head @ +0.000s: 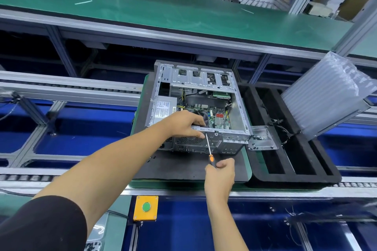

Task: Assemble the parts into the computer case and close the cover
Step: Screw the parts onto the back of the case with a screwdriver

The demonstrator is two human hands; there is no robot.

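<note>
The left hand [184, 123] grips the open computer case's [234, 108] near rim; the right hand [221, 177] is clamped around a screwdriver [210, 152] touching that rim.

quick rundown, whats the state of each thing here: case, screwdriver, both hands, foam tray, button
computer case: side open, cover off, lying on its pad
screwdriver: tip at the case's near rim, handle in the right hand
left hand: gripping the case's near rim
right hand: gripping the screwdriver handle
foam tray: beside the case, holding cables
green button: state unclear
</note>
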